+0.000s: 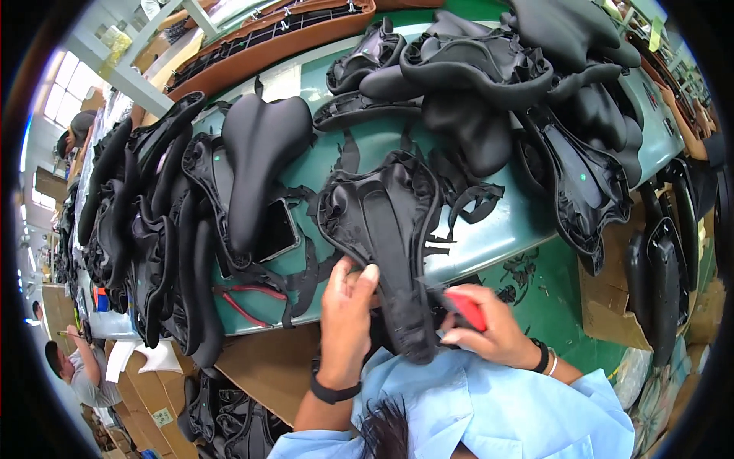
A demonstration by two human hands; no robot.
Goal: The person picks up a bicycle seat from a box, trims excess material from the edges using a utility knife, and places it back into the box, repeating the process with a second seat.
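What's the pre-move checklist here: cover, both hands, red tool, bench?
1. Left hand on the saddle cover: ok, fingers rest on its left edge near the narrow end.
2. Right hand holding the red tool: ok, fingers wrapped round the red handle.
3. Tool tip position: cannot tell, it is hidden behind the cover's narrow end.
4. Cover orientation: ok, underside up, narrow end toward the person, wide end on the green bench.
5. Loose straps: not ok, several trail out to the cover's right, on the tool side.
6. Room around the cover: not ok, another saddle and a phone lie close on its left.
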